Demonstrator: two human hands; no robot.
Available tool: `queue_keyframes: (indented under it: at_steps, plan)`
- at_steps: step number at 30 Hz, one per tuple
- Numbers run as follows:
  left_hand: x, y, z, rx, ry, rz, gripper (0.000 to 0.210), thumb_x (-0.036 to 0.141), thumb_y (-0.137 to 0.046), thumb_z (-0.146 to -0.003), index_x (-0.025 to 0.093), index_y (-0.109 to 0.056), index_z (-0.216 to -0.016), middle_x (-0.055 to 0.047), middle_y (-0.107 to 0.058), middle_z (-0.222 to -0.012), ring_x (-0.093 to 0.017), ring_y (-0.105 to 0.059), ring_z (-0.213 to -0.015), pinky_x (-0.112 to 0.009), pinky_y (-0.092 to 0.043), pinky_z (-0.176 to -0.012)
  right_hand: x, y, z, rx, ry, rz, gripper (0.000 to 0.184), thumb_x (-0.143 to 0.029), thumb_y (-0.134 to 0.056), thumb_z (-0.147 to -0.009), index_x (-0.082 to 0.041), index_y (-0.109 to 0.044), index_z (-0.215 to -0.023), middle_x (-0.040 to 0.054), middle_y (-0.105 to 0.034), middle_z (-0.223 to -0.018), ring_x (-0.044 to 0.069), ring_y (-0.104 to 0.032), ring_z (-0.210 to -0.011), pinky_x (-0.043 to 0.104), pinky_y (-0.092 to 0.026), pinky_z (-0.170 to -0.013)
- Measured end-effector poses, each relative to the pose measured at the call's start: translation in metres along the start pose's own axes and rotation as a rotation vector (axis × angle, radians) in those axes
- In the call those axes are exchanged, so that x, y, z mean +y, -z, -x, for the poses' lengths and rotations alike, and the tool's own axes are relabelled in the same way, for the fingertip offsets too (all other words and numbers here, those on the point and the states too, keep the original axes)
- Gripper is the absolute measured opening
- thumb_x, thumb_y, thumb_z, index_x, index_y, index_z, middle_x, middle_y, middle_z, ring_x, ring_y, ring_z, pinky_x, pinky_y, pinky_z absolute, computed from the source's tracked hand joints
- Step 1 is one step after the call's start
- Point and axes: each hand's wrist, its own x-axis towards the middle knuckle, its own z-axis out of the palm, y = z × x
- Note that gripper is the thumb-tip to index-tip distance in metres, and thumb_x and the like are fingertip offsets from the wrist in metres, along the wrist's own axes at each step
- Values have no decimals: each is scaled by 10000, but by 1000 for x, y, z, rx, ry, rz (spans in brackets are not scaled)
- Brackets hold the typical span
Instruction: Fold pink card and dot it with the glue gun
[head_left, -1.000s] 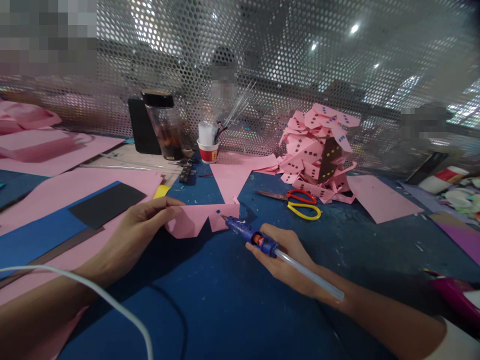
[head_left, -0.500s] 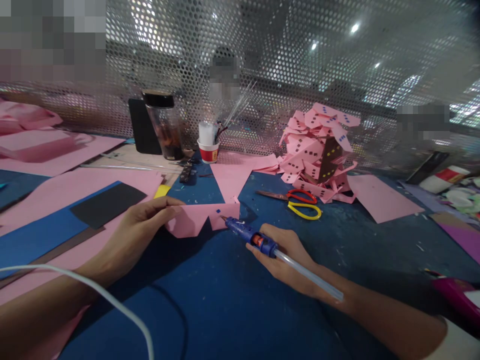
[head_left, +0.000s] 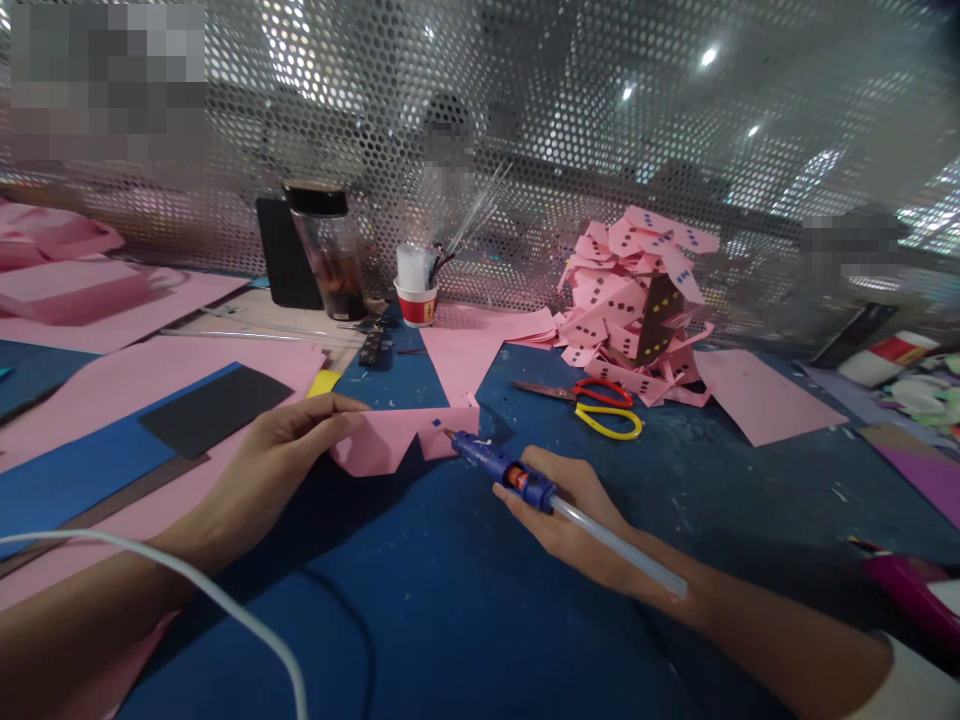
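Note:
My left hand [head_left: 304,440] pinches the left end of a folded pink paper piece [head_left: 382,440], which has a notch cut in its lower edge and a small blue square [head_left: 436,423] near its right part. In my right hand [head_left: 574,510] is a blue hot glue gun [head_left: 499,468], with a clear glue stick [head_left: 619,545] sticking out of its back. The gun's nozzle points left at the pink paper, close beside the blue square; whether it touches is hard to see. Past the paper lies a pink triangular sheet [head_left: 461,355].
Scissors [head_left: 600,400] with red and yellow handles lie beyond my right hand. A pile of spotted pink paper pieces [head_left: 630,310], a paper cup [head_left: 416,303] and a lidded jar [head_left: 330,250] stand at the back. A white cable [head_left: 202,580] crosses my left forearm. Pink sheets [head_left: 247,350] cover the left.
Almost nothing differs. The glue gun's nozzle has tilted very slightly at the paper; both hands keep their places and holds.

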Motion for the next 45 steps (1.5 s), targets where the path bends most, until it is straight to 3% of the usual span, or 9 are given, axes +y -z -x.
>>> queue_keyframes:
  at_steps: [6, 11, 16, 20, 27, 38, 45]
  plan:
    - [1, 0, 1, 7, -19, -2, 269, 484, -682, -849, 231, -747, -914, 25, -700, -875, -186, -560, -852, -259, -393, -776, -1, 1, 0, 15, -3, -41, 272, -332, -620, -922, -216, -463, -733, -44, -507, -681, 106, -461, -601, 252, -343, -553]
    - [-1, -1, 0, -9, -16, 37, 248, 470, -682, -862, 237, -744, -922, 34, -685, -879, -172, -540, -842, -253, -377, -763, 2, -1, 1, 105, -30, -89, 270, -445, -624, -925, -225, -579, -775, -12, -555, -675, 141, -526, -611, 266, -436, -561]
    - [-8, -1, -3, 52, -37, 68, 225, 444, -700, -850, 233, -749, -912, 27, -696, -929, -170, -546, -852, -259, -372, -783, 3, -3, 1, 139, -111, -112, 270, -489, -627, -913, -230, -685, -867, 10, -640, -725, 173, -619, -707, 276, -503, -625]
    - [-9, -1, -4, 81, 8, 157, 228, 438, -731, -820, 221, -740, -890, 25, -680, -887, -157, -539, -797, -259, -381, -742, 4, 1, -3, 82, -165, -117, 354, -513, -598, -918, -215, -630, -728, -17, -548, -562, 155, -565, -580, 273, -465, -561]
    - [-4, 0, -8, 237, -33, 251, 179, 382, -743, -786, 213, -744, -846, 23, -672, -877, -136, -538, -804, -232, -391, -732, 6, 4, -5, 85, -150, -125, 414, -521, -564, -941, -215, -540, -663, -27, -527, -547, 128, -521, -542, 268, -425, -548]
    - [14, -7, -7, 293, 39, 433, 199, 357, -794, -692, 183, -713, -742, 22, -619, -783, -117, -520, -746, -182, -422, -656, 2, 14, -3, -1, -156, -63, 363, -484, -594, -926, -208, -549, -694, -16, -567, -611, 136, -557, -614, 268, -426, -592]
    - [15, -9, -8, 310, 71, 419, 168, 332, -771, -690, 184, -702, -729, 31, -616, -750, -104, -525, -724, -161, -429, -644, -8, 10, -2, -57, -106, -27, 312, -488, -624, -919, -212, -626, -775, -22, -615, -696, 118, -527, -609, 250, -407, -589]
